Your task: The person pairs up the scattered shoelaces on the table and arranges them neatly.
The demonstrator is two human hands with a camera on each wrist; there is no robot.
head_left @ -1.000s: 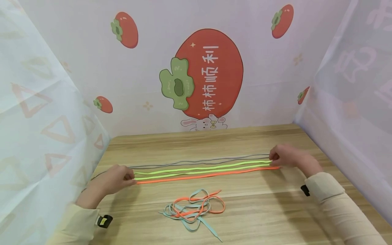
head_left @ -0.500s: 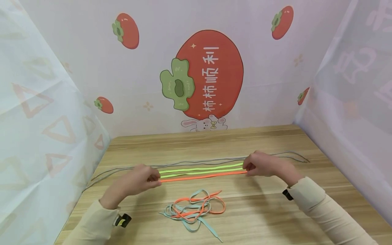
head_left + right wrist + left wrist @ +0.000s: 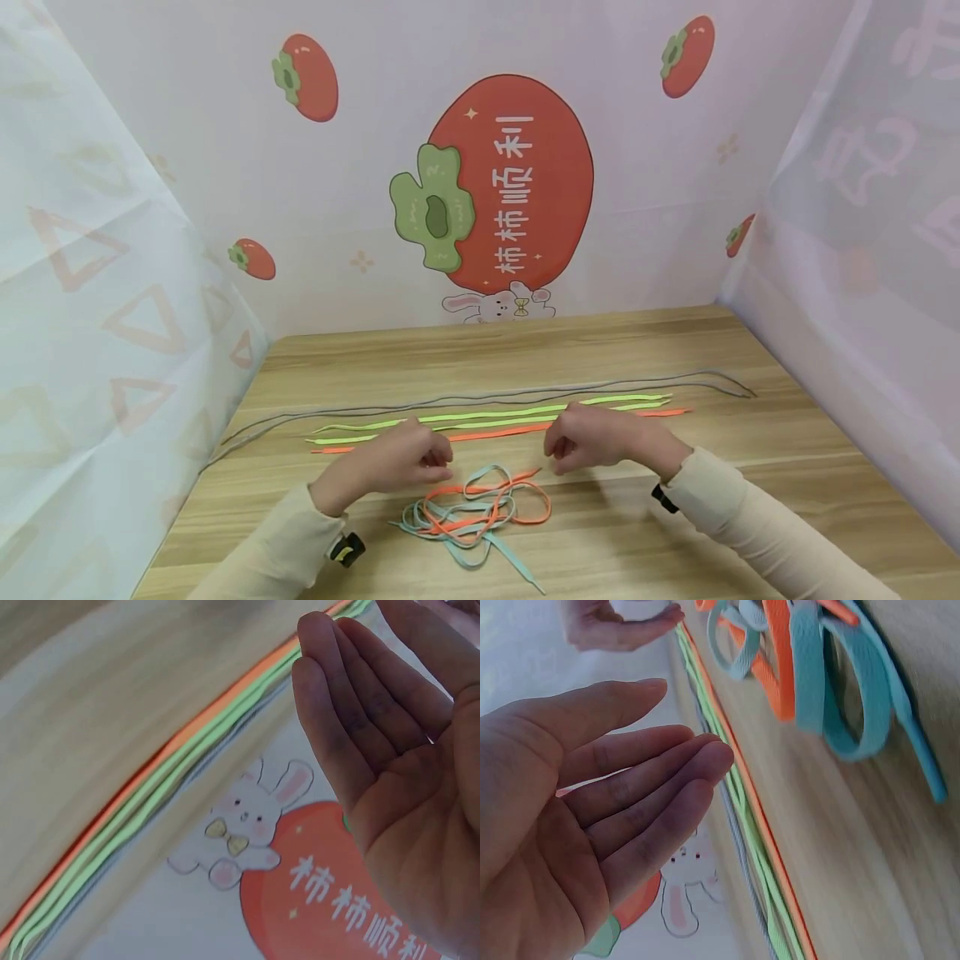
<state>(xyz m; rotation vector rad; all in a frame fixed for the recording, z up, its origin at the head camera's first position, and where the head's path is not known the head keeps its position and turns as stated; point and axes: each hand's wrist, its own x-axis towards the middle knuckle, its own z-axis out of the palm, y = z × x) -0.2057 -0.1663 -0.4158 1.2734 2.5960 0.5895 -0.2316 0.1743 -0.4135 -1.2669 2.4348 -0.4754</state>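
A loose tangle of an orange shoelace [image 3: 453, 487] and a light blue shoelace [image 3: 512, 560] lies near the front middle of the table. My left hand [image 3: 393, 458] hovers at its upper left, fingers loosely bent and holding nothing; the palm shows bare in the left wrist view. At the tangle's upper right is my right hand [image 3: 611, 437], also holding nothing, its fingers [image 3: 360, 705] extended in the right wrist view. Behind both hands, a straight orange shoelace [image 3: 495, 433], yellow-green shoelaces [image 3: 480, 415] and grey laces [image 3: 300, 413] lie side by side, partly covered by the hands.
The wooden table [image 3: 480, 354] meets a printed backdrop [image 3: 637, 250] at the rear. White sheets hang along the left [image 3: 112, 250] and right sides. The grey laces reach farther left and right than the coloured ones.
Both hands have slid inward from the ends of the straight laces, left them, and come forward toward the tangle. The straight laces' ends now show; the tangle lies as before.
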